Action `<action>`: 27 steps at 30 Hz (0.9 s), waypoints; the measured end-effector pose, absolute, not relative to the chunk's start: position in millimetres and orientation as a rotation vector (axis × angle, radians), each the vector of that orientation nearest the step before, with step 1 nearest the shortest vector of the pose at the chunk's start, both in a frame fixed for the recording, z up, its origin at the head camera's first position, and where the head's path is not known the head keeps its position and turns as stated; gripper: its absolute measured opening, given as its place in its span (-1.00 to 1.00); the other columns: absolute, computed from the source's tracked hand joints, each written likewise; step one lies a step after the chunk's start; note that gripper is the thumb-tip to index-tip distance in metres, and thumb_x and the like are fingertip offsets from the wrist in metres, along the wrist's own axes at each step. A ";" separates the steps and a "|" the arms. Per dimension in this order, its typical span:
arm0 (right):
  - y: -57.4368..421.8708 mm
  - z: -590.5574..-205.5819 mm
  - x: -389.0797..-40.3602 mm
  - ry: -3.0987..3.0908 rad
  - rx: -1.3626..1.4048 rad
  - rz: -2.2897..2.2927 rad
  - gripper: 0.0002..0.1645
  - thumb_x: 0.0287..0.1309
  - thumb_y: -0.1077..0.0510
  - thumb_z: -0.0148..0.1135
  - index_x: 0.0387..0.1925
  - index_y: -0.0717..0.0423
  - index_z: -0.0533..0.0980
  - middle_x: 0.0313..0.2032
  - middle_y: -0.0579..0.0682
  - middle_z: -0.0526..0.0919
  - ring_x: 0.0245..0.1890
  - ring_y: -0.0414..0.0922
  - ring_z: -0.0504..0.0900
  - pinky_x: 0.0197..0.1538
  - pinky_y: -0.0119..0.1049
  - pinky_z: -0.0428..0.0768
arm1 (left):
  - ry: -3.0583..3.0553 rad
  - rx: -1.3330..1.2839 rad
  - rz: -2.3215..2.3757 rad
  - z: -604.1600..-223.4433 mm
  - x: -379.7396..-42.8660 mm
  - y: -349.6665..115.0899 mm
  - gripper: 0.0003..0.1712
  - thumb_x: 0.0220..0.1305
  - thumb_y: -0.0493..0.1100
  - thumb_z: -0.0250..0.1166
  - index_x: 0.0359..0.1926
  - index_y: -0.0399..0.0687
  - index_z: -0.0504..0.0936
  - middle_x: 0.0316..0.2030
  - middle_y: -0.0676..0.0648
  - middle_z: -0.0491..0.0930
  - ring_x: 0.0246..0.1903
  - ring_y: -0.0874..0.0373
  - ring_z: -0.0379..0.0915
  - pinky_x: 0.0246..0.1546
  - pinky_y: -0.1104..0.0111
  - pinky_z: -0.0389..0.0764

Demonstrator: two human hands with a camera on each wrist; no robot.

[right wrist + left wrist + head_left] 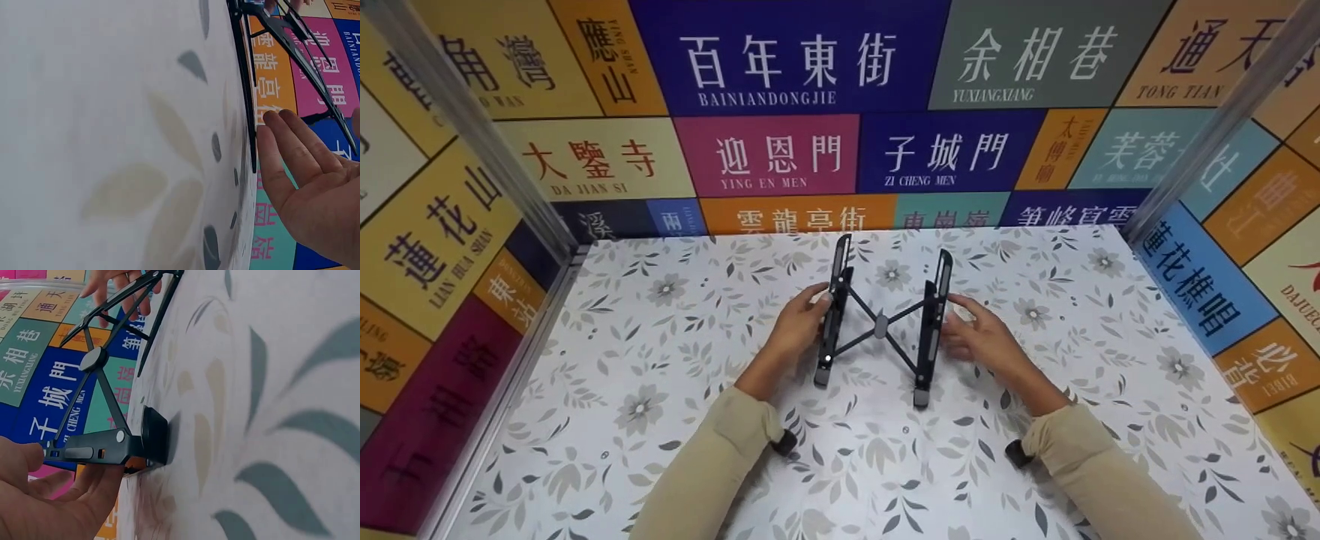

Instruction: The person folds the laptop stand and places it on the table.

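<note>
A black folding laptop stand stands on the table, spread apart, its two side arms joined by crossed bars with a grey hub in the middle. My left hand grips its left side arm; in the left wrist view the thumb and fingers pinch that arm near its rubber-tipped end. Beside the right side arm is my right hand. The right wrist view shows this hand with its fingers extended towards the stand, none curled round it. Whether a fingertip touches it, I cannot tell.
White cloth with a grey and beige leaf pattern covers the table. Panels with coloured blocks of lettering rise at the back and both sides. Clear strips run along the corners. Dark bands sit at the sleeve cuffs.
</note>
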State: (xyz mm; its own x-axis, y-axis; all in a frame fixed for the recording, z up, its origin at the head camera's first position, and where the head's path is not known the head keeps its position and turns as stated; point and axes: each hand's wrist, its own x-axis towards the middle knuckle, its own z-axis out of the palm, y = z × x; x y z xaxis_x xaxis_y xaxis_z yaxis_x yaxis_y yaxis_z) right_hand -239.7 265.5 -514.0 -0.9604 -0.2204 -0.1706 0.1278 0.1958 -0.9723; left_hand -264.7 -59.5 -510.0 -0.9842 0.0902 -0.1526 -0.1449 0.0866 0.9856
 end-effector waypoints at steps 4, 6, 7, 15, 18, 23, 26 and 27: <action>259.2 -517.2 -240.4 2.259 -0.143 -1.836 -0.21 0.46 -0.05 0.19 0.55 0.06 0.16 0.03 0.21 0.75 -0.09 -0.17 0.78 -0.01 -0.14 0.74 | 2.223 0.038 2.012 -510.9 -268.7 -58.1 -0.52 0.54 -0.20 0.14 0.41 -0.03 0.46 -0.23 -0.28 0.71 -0.47 0.08 0.63 -0.44 0.38 0.61; 256.5 -518.5 -240.6 2.339 -0.173 -1.795 -0.26 0.45 0.00 0.21 0.52 0.08 0.22 0.03 0.22 0.75 -0.09 -0.18 0.79 -0.04 -0.19 0.73 | 2.311 0.093 1.960 -510.5 -270.0 -58.8 -0.51 0.51 -0.26 0.16 0.40 -0.05 0.47 -0.24 -0.27 0.74 -0.46 0.09 0.66 -0.42 0.41 0.60; 255.2 -518.9 -240.5 2.379 -0.184 -1.773 -0.29 0.45 0.03 0.21 0.50 0.09 0.24 0.02 0.22 0.75 -0.10 -0.18 0.79 -0.06 -0.21 0.73 | 2.354 0.117 1.932 -510.6 -270.9 -59.4 -0.51 0.49 -0.28 0.17 0.39 -0.06 0.49 -0.24 -0.26 0.75 -0.45 0.11 0.67 -0.41 0.43 0.59; 244.4 -518.2 -238.6 2.439 -0.165 -1.781 -0.49 0.46 0.22 0.16 0.37 0.18 0.39 -0.12 0.26 0.77 -0.30 -0.15 0.75 -0.14 -0.08 0.76 | 2.394 0.140 1.852 -508.7 -273.5 -64.5 -0.65 0.46 -0.28 0.23 0.22 -0.13 0.60 -0.29 -0.18 0.76 -0.47 0.19 0.58 -0.46 0.43 0.52; 241.7 -516.5 -239.4 2.397 -0.163 -1.798 -0.51 0.47 0.25 0.13 0.36 0.21 0.38 -0.14 0.29 0.75 -0.32 -0.12 0.75 -0.16 0.01 0.77 | 2.379 0.114 1.842 -507.0 -272.7 -66.3 -0.67 0.47 -0.28 0.22 0.20 -0.12 0.60 -0.31 -0.16 0.75 -0.51 0.20 0.51 -0.49 0.42 0.48; 239.7 -513.7 -240.1 2.425 -0.180 -1.779 -0.54 0.46 0.29 0.13 0.33 0.23 0.42 -0.23 0.27 0.73 -0.32 -0.10 0.73 -0.24 -0.07 0.78 | 2.388 0.106 1.793 -502.7 -269.4 -69.0 -0.70 0.47 -0.27 0.20 0.17 -0.08 0.59 -0.32 -0.15 0.76 -0.53 0.18 0.49 -0.51 0.41 0.41; 239.4 -512.0 -239.7 2.455 -0.206 -1.755 -0.55 0.45 0.31 0.13 0.31 0.25 0.44 -0.28 0.27 0.71 -0.36 -0.08 0.70 -0.29 -0.09 0.77 | 2.405 0.105 1.749 -502.2 -266.2 -70.6 -0.70 0.48 -0.26 0.19 0.17 -0.04 0.59 -0.34 -0.12 0.75 -0.51 0.18 0.49 -0.50 0.40 0.41; 239.5 -511.3 -239.6 2.462 -0.218 -1.746 -0.56 0.44 0.32 0.13 0.30 0.26 0.44 -0.29 0.28 0.70 -0.37 -0.08 0.70 -0.30 -0.08 0.77 | 2.410 0.109 1.744 -502.2 -264.8 -71.2 -0.70 0.47 -0.26 0.20 0.17 -0.05 0.59 -0.35 -0.12 0.74 -0.51 0.17 0.48 -0.50 0.40 0.40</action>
State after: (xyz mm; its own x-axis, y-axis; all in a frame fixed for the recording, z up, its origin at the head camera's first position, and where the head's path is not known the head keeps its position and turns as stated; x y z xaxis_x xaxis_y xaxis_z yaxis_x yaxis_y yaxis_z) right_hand -239.6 239.5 -511.3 -0.9829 -0.1836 -0.0109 -0.0505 0.3261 -0.9440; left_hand -264.8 -71.2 -502.2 -0.9838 0.1552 -0.0903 -0.0373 0.3154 0.9482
